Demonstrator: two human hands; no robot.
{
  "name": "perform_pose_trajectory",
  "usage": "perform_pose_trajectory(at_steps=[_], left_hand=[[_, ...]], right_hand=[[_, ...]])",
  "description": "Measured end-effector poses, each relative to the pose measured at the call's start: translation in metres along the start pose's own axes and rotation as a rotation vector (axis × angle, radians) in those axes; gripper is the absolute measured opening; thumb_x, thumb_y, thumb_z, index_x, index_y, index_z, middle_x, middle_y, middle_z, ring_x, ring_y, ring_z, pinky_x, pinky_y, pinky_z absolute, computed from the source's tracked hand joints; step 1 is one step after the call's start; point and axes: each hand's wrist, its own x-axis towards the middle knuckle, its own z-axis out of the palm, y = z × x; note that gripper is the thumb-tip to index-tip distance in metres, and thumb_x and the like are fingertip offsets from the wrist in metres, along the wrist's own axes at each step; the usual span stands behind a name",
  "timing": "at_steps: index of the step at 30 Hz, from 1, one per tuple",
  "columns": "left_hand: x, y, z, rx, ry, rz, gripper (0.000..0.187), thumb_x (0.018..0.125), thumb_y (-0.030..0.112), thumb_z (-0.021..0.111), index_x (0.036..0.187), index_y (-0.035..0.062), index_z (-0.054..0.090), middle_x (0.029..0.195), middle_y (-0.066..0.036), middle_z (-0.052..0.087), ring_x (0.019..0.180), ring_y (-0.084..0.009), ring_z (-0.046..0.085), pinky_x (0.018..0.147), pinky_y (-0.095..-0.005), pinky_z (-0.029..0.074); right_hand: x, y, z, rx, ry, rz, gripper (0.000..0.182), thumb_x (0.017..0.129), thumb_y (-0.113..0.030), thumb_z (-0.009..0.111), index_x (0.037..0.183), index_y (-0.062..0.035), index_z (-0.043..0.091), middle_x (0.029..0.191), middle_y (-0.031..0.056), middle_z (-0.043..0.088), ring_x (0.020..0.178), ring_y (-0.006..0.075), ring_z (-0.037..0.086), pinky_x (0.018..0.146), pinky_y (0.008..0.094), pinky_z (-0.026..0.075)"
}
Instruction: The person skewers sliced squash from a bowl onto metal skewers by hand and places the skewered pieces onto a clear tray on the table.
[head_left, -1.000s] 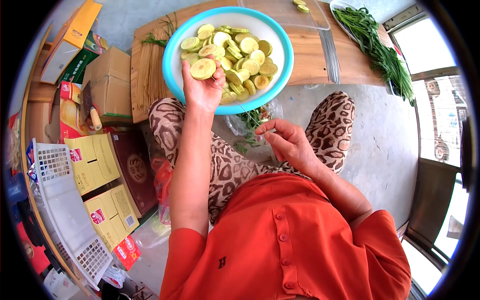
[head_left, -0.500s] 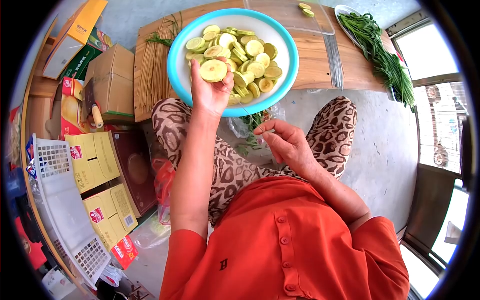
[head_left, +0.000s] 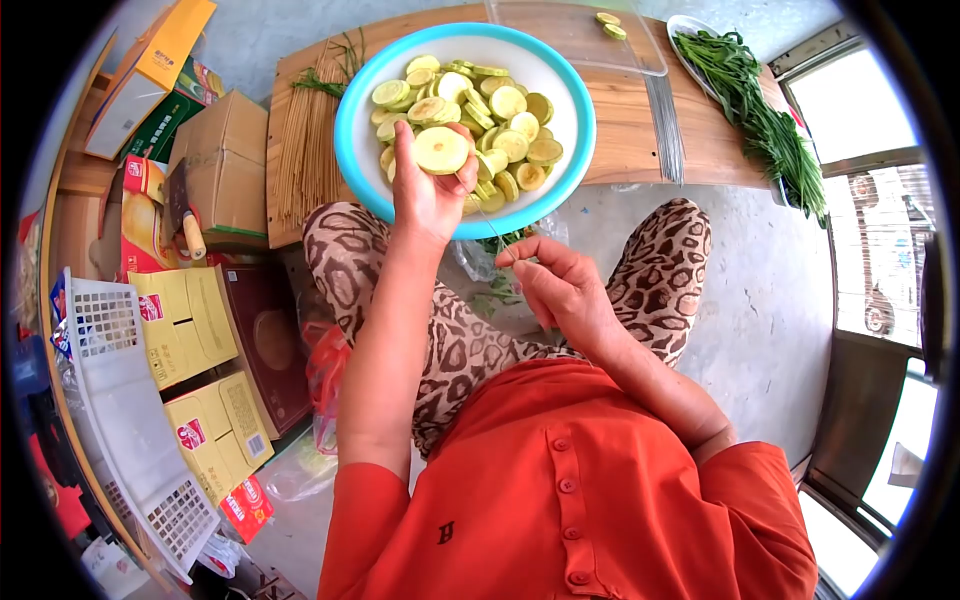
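My left hand (head_left: 428,203) pinches a round zucchini slice (head_left: 441,150) by its edge, cut face up, over the near side of a white basin (head_left: 375,72) with a turquoise rim. Many more zucchini slices (head_left: 507,100) fill the basin. Closed above my lap, my right hand (head_left: 568,292) grips a thin metal skewer (head_left: 489,220) between thumb and fingers. The skewer slants up and left toward the edge of the held slice, and its far end is hidden by the left fingers.
The basin rests on a wooden table (head_left: 620,130). Bamboo skewers (head_left: 308,150) lie left of it, metal skewers (head_left: 663,128) right. A clear tray (head_left: 560,35) holds two slices behind. Leafy greens (head_left: 745,95) cover a plate at far right. Boxes (head_left: 228,160) and a white basket (head_left: 120,390) crowd the left.
My left hand with the zucchini slice has shifted slightly right and down. My right hand has moved a little left with the skewer, closer to the slice.
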Motion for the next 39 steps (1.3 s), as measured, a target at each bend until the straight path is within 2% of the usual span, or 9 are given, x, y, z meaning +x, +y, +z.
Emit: perform_pose_trajectory(at_steps=[15, 21, 23, 24, 25, 27, 28, 32, 39], left_hand=[[-0.001, -0.008, 0.003, 0.1, -0.096, -0.039, 0.07, 0.094, 0.062, 0.027, 0.101, -0.0015, 0.057, 0.085, -0.008, 0.058, 0.061, -0.0158, 0.052, 0.045, -0.0231, 0.037], [0.003, -0.005, 0.006, 0.323, 0.139, 0.068, 0.063, 0.097, 0.054, 0.032, 0.11, -0.001, 0.058, 0.085, -0.006, 0.058, 0.064, -0.0146, 0.054, 0.047, -0.0234, 0.04], [0.007, -0.004, -0.006, 0.803, 0.21, 0.175, 0.046, 0.097, 0.044, 0.044, 0.104, 0.0026, 0.061, 0.078, -0.004, 0.059, 0.061, -0.0109, 0.056, 0.047, -0.0229, 0.043], [0.006, -0.003, 0.0, 0.963, 0.25, 0.153, 0.031, 0.093, 0.034, 0.055, 0.102, 0.0054, 0.063, 0.08, -0.006, 0.059, 0.067, -0.0168, 0.058, 0.054, -0.029, 0.047], [0.008, -0.007, -0.003, 0.964, 0.249, 0.149, 0.031, 0.093, 0.034, 0.055, 0.102, 0.0054, 0.063, 0.08, -0.006, 0.059, 0.067, -0.0168, 0.058, 0.054, -0.029, 0.047], [0.01, -0.017, -0.007, 1.723, 0.174, 0.477, 0.032, 0.086, 0.033, 0.063, 0.101, 0.0056, 0.063, 0.088, -0.01, 0.058, 0.079, -0.0255, 0.06, 0.065, -0.0376, 0.049], [0.009, -0.023, -0.004, 1.838, 0.203, 0.447, 0.037, 0.079, 0.031, 0.069, 0.105, 0.0048, 0.061, 0.1, -0.015, 0.056, 0.09, -0.0328, 0.06, 0.075, -0.0436, 0.048], [0.009, -0.029, 0.002, 2.156, 0.174, 0.223, 0.049, 0.074, 0.031, 0.073, 0.111, 0.0052, 0.054, 0.109, -0.017, 0.052, 0.096, -0.0334, 0.06, 0.079, -0.0437, 0.05], [0.019, -0.036, -0.011, 2.124, 0.249, 0.244, 0.047, 0.07, 0.023, 0.075, 0.109, 0.0046, 0.056, 0.109, -0.016, 0.054, 0.094, -0.0295, 0.061, 0.079, -0.0424, 0.05]], right_hand=[[0.028, 0.011, -0.003, 0.119, 0.003, -0.102, 0.017, 0.095, -0.014, 0.051, 0.103, -0.0028, 0.061, 0.061, -0.0054, 0.045, 0.047, 0.0022, 0.037, 0.043, 0.0191, 0.031], [0.024, 0.015, -0.013, 0.049, 0.094, -0.143, 0.016, 0.095, -0.014, 0.052, 0.104, -0.004, 0.061, 0.06, -0.0061, 0.045, 0.047, 0.002, 0.037, 0.043, 0.0187, 0.032], [0.021, 0.016, -0.018, 0.017, 0.155, -0.156, 0.02, 0.096, -0.017, 0.05, 0.106, -0.0037, 0.061, 0.055, -0.0066, 0.041, 0.046, 0.0024, 0.034, 0.043, 0.0193, 0.026], [0.019, 0.016, -0.022, 0.016, 0.175, -0.164, 0.02, 0.096, -0.017, 0.049, 0.106, -0.0041, 0.061, 0.055, -0.0067, 0.041, 0.045, 0.0022, 0.033, 0.043, 0.0188, 0.025], [0.017, 0.017, -0.027, 0.018, 0.178, -0.162, 0.02, 0.096, -0.017, 0.049, 0.106, -0.0041, 0.061, 0.055, -0.0067, 0.041, 0.045, 0.0022, 0.033, 0.043, 0.0188, 0.025], [0.015, 0.02, -0.036, 0.012, 0.193, -0.173, 0.019, 0.096, -0.016, 0.051, 0.104, -0.0026, 0.061, 0.055, -0.0051, 0.044, 0.045, 0.0027, 0.038, 0.041, 0.0195, 0.033], [0.014, 0.02, -0.038, 0.015, 0.206, -0.161, 0.019, 0.096, -0.016, 0.05, 0.104, -0.0019, 0.061, 0.054, -0.0046, 0.044, 0.044, 0.0029, 0.038, 0.041, 0.0197, 0.034], [0.009, 0.025, -0.043, 0.012, 0.221, -0.16, 0.02, 0.096, -0.016, 0.05, 0.105, -0.0014, 0.061, 0.054, -0.0044, 0.045, 0.044, 0.0032, 0.038, 0.041, 0.0197, 0.035], [0.003, 0.027, -0.047, 0.029, 0.221, -0.143, 0.02, 0.096, -0.016, 0.05, 0.105, -0.0014, 0.061, 0.055, -0.0043, 0.045, 0.045, 0.0037, 0.039, 0.043, 0.0201, 0.037]])
